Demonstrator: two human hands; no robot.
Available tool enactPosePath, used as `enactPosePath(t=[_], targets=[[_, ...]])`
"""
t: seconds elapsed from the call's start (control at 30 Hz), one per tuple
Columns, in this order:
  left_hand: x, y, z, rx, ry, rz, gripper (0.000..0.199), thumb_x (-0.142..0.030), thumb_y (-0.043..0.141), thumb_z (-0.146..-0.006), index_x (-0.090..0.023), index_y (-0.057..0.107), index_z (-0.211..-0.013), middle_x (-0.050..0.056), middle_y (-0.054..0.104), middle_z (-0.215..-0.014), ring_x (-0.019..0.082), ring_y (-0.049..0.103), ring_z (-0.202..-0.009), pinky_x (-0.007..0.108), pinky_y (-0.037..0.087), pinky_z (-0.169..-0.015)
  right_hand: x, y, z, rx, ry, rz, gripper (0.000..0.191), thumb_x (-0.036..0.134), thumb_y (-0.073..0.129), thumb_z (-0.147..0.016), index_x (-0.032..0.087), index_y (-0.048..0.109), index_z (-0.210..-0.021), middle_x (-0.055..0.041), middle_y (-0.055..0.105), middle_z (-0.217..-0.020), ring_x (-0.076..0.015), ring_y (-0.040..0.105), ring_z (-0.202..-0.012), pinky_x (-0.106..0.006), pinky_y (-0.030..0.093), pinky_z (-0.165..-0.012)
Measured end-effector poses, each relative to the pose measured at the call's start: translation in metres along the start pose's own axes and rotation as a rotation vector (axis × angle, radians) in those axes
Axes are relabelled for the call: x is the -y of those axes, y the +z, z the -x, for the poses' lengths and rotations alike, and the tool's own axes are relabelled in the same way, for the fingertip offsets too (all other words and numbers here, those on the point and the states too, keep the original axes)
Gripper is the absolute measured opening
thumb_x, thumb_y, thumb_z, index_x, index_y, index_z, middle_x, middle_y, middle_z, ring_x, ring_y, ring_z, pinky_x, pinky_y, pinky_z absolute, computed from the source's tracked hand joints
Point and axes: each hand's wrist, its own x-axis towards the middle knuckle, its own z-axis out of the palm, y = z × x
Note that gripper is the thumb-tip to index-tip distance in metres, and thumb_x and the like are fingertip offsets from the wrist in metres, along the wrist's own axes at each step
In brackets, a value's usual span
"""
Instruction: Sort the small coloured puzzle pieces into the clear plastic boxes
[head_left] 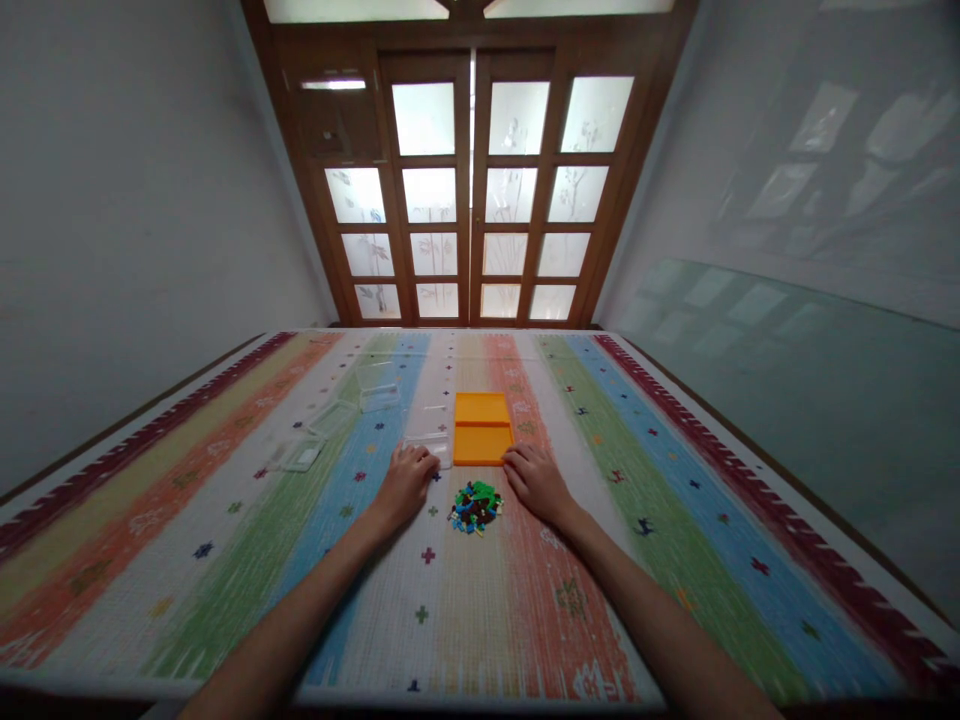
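Left fingers (420, 460) curled at the transparent box (441, 449), right fingers (517, 460) bent at the lower right corner of the orange tray (484, 443), mid-frame; cannot tell whether gripping. Best to steady lightly, without nudging the small colored pieces (476, 507) below.

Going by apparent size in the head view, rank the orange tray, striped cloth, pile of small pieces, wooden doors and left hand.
1. Striped cloth
2. Wooden doors
3. Orange tray and left hand: they look too alike to rank
4. Pile of small pieces
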Motion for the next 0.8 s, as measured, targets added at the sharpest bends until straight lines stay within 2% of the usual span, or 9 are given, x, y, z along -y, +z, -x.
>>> enactPosePath(t=[0.23,0.3,0.4,0.5,0.63,0.7,0.8], targets=[[0.002,-0.001,-0.002,-0.062,0.030,0.003,0.019,-0.015,0.055,-0.093,-0.022,0.072,-0.092,0.008,0.072,-0.097,0.025,0.064,-0.097,0.052,0.044,-0.104,-0.001,0.002,0.000,-0.005,-0.001,-0.008,0.020,0.018,0.049,-0.099,0.019,0.069,-0.099,-0.0113,0.070,-0.106,-0.0254,0.060,-0.099,-0.039,0.046,-0.091],[0.003,-0.005,-0.003,-0.095,0.049,0.006,0.012,-0.021,0.060,-0.092,-0.022,0.072,-0.096,0.007,0.073,-0.099,0.025,0.065,-0.098,0.047,0.048,-0.098,-0.001,0.002,0.000,0.003,0.001,-0.010,0.020,0.018,0.049,-0.099,0.019,0.069,-0.099,-0.0113,0.070,-0.106,-0.0253,0.060,-0.099,-0.039,0.045,-0.091],[0.010,-0.018,-0.009,-0.174,0.048,-0.001,0.015,-0.032,0.064,-0.091,-0.022,0.072,-0.099,0.007,0.072,-0.101,0.024,0.065,-0.098,0.041,0.050,-0.092,-0.001,0.002,0.000,0.008,0.001,-0.010,0.018,0.017,0.051,-0.098,0.019,0.069,-0.099,-0.0113,0.070,-0.106,-0.0255,0.060,-0.099,-0.039,0.045,-0.091],[0.031,-0.037,-0.022,-0.289,-0.029,-0.033,0.019,-0.031,0.055,-0.096,-0.020,0.070,-0.095,0.008,0.070,-0.095,0.024,0.064,-0.096,0.040,0.050,-0.093,0.000,0.001,0.000,0.009,0.003,-0.009,0.018,0.016,0.051,-0.097,0.019,0.069,-0.100,-0.0111,0.070,-0.107,-0.0258,0.059,-0.100,-0.039,0.045,-0.090],[0.074,-0.056,-0.050,-0.405,-0.225,-0.110,0.030,-0.024,0.038,-0.101,-0.015,0.067,-0.104,0.014,0.069,-0.104,0.027,0.062,-0.103,0.045,0.049,-0.097,0.001,0.000,0.001,0.007,0.011,-0.012,0.020,0.014,0.052,-0.095,0.018,0.069,-0.106,-0.0115,0.070,-0.109,-0.0266,0.060,-0.100,-0.040,0.046,-0.090],[0.094,-0.060,-0.062,-0.386,-0.315,-0.152,0.030,-0.021,0.039,-0.101,-0.012,0.065,-0.114,0.016,0.067,-0.113,0.028,0.062,-0.108,0.049,0.048,-0.100,0.001,0.000,0.001,-0.006,0.015,-0.018,0.022,0.013,0.052,-0.095,0.017,0.067,-0.111,-0.0126,0.070,-0.113,-0.0275,0.060,-0.103,-0.041,0.046,-0.092],[0.115,-0.057,-0.074,-0.254,-0.398,-0.203,0.027,-0.025,0.053,-0.099,-0.012,0.064,-0.120,0.016,0.066,-0.121,0.030,0.062,-0.113,0.051,0.052,-0.098,0.000,0.002,0.003,-0.027,0.024,-0.029,0.025,0.015,0.051,-0.094,0.017,0.066,-0.115,-0.0148,0.067,-0.122,-0.0284,0.060,-0.108,-0.043,0.047,-0.094]])
